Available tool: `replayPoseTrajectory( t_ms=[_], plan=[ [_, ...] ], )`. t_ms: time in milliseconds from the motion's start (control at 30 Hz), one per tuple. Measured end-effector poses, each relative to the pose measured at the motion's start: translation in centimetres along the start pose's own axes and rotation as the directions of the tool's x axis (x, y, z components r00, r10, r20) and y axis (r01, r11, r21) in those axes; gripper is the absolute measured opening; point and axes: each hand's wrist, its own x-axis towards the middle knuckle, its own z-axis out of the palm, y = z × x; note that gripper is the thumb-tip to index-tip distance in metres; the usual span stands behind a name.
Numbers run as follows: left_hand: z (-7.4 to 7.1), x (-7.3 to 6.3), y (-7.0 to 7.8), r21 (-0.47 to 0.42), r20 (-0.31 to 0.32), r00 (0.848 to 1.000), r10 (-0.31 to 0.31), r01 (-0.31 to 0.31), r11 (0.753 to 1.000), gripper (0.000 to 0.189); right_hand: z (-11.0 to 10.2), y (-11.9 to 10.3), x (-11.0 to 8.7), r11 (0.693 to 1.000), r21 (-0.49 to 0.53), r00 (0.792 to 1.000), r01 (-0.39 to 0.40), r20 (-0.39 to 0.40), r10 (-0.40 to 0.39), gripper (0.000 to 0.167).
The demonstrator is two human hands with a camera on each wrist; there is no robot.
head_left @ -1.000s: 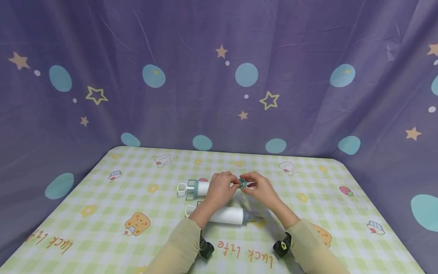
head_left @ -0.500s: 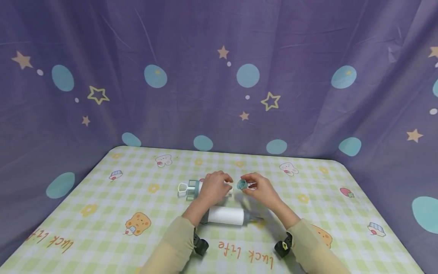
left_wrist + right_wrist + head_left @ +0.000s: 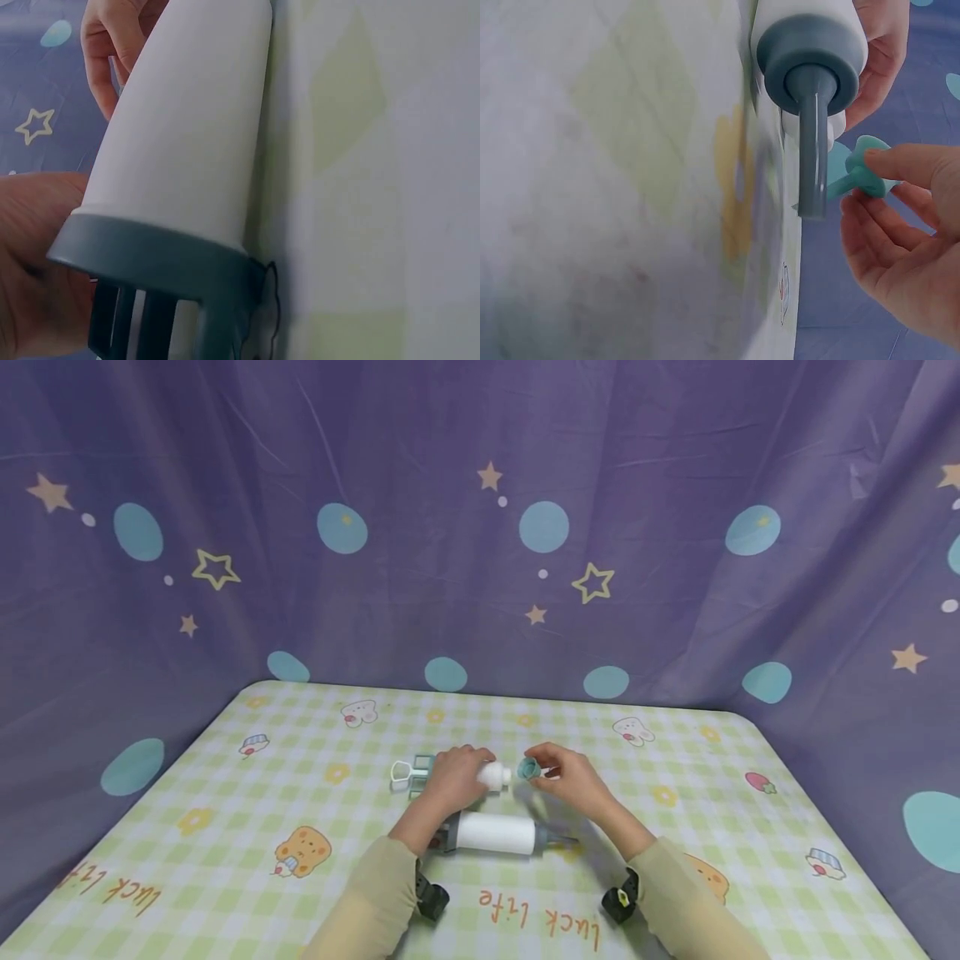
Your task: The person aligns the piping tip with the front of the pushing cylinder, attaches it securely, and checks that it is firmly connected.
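My left hand (image 3: pixel 455 779) grips the white barrel of the farther icing syringe (image 3: pixel 494 776), which lies on its side with its bare white tip towards the right. Its teal collar and white pull ring show left of the hand. In my right hand (image 3: pixel 572 778) a teal nozzle cap (image 3: pixel 529 767) is pinched between thumb and fingers, its open end facing the syringe tip, a small gap apart. The right wrist view shows the cap's (image 3: pixel 866 166) narrow spout. A second icing syringe (image 3: pixel 497 833), with grey-blue ends and its nozzle (image 3: pixel 813 157) fitted, lies nearer to me.
A green checked cloth (image 3: pixel 247 810) with cartoon prints and lettering covers the table. Behind it hangs a purple curtain (image 3: pixel 420 585) with stars and dots. The nearer syringe's collar (image 3: pixel 157 255) fills much of the left wrist view.
My left hand has let go of the teal cap and moved left and down onto the farther syringe's barrel, baring its white tip. The right hand keeps the cap, turned slightly.
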Motion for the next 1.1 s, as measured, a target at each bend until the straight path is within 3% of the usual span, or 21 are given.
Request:
replayPoseTrajectory(
  t_ms=[200, 533, 700, 1100],
  plan=[
    [0.0, -0.1, 0.0, -0.010, 0.004, 1.000, 0.003, -0.003, 1.000, 0.039, 0.3, -0.1, 0.0, 1.000, -0.009, 1.000, 0.012, 0.006, -0.012, 0.037],
    [0.2, -0.1, 0.0, -0.020, -0.080, 0.995, 0.055, -0.057, 0.998, 0.041, 0.6, -0.5, 0.0, 0.993, -0.017, 0.992, -0.119, -0.030, 0.119, 0.031],
    [-0.2, -0.2, 0.5, -0.029, -0.115, 0.990, 0.084, -0.088, 0.996, 0.041, 0.7, -0.5, 0.1, 0.994, -0.012, 0.994, -0.108, -0.032, 0.107, 0.030],
    [-0.9, -0.7, 1.4, -0.027, -0.119, 0.986, 0.121, -0.125, 0.992, 0.041, 0.8, -0.7, 0.0, 0.997, -0.004, 0.996, -0.071, -0.062, 0.071, 0.031]
  ],
)
